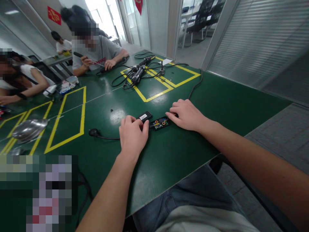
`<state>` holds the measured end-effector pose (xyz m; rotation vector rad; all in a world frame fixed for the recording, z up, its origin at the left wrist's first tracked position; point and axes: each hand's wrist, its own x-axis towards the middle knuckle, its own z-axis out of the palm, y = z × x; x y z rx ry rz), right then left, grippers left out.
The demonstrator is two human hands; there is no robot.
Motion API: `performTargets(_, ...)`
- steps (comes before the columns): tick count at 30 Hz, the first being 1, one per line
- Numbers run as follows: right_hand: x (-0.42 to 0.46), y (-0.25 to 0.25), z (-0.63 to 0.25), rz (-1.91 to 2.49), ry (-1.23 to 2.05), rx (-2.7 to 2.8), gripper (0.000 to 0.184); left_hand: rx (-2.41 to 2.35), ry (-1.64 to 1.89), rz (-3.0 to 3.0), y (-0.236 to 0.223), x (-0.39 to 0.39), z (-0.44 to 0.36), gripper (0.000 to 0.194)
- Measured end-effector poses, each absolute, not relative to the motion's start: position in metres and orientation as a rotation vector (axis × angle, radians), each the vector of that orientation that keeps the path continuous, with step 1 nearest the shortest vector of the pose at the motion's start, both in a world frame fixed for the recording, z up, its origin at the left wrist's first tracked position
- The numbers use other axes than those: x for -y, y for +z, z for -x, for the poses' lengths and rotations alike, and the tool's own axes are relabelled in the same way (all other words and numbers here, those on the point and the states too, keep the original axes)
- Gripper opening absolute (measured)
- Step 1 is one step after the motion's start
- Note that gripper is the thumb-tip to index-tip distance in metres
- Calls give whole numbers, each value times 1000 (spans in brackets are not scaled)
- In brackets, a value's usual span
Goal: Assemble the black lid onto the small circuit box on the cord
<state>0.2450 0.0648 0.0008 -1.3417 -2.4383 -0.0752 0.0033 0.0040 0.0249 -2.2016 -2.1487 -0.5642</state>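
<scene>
A small open black case with a circuit board (160, 123) lies on the green table, its coloured parts facing up. Next to it is a black cover with a white label (145, 116). My left hand (132, 133) is closed at the cover's near left corner, thumb and index finger against it; the fingers partly hide the grip. From beneath this hand a black cable (108, 138) runs left to a round black plug (94, 132). My right hand (185, 114) has its fingers curled over the cable at the case's right end, the thumb beside the board.
Cabled black electric screwdrivers (140, 71) and a metal stand (161, 69) lie farther back among yellow tape outlines (156, 97). A shiny metal dish (30, 130) is at left. Across the table a person (98, 53) holds a dark-handled tool (83, 57). Another person sits at far left.
</scene>
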Motion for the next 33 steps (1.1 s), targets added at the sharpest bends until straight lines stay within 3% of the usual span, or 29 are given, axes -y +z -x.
performTargets(6,-65,1,-245,1354,-42,2394,45,2192,-330,2233,29,-3,-8,45)
performTargets(13,-64,3,-248,1323,-18,2314,45,2184,-535,2236,29,-4,-7,46)
performTargets(33,-66,3,-247,1372,129,2343,48,2156,-520,2288,21,-8,-1,47)
